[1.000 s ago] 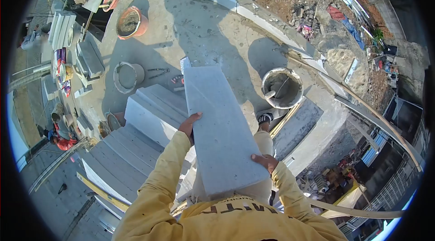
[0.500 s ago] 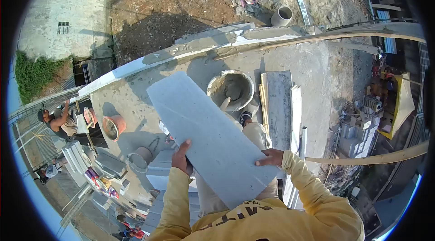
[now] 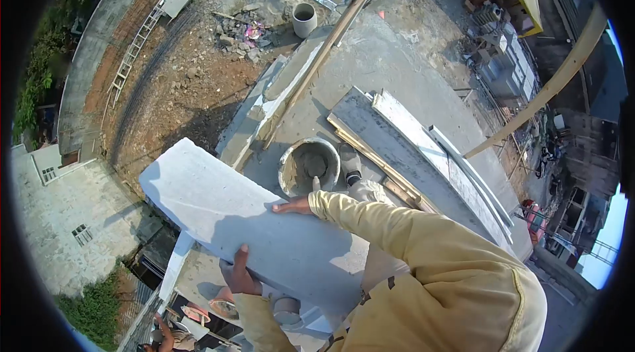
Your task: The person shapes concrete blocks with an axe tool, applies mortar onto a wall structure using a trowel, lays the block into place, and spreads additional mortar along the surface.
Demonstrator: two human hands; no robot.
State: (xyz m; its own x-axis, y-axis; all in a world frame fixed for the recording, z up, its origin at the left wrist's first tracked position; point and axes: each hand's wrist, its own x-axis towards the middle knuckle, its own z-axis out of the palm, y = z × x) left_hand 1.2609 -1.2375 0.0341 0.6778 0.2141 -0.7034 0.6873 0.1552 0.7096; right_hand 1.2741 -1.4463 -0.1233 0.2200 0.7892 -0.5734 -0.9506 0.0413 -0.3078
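A long, light grey wall block [image 3: 238, 200] is held up in front of my body and slants from upper left to lower right. My left hand [image 3: 239, 274] grips its lower long edge, thumb on the broad face and fingers hidden beneath. My right hand [image 3: 294, 206] clasps the opposite long edge, with its thumb lying on top. Just beyond the right hand stands a round mortar bucket [image 3: 284, 183] with grey mortar inside and a pale handle sticking out. My shoe [image 3: 350, 161] is beside that bucket.
Planks and boards [image 3: 423, 153] lie to the right of the bucket. Ahead runs a low block wall [image 3: 291, 77] with a long timber [image 3: 331, 41] along it. Another bucket [image 3: 286, 311] is below the block. A co-worker [image 3: 165, 339] is at the bottom left, near an orange tub [image 3: 225, 304].
My view has turned to the left, toward the wall. The block has swung with me, its far end now nearer the wall. My right hand has moved forward along its edge.
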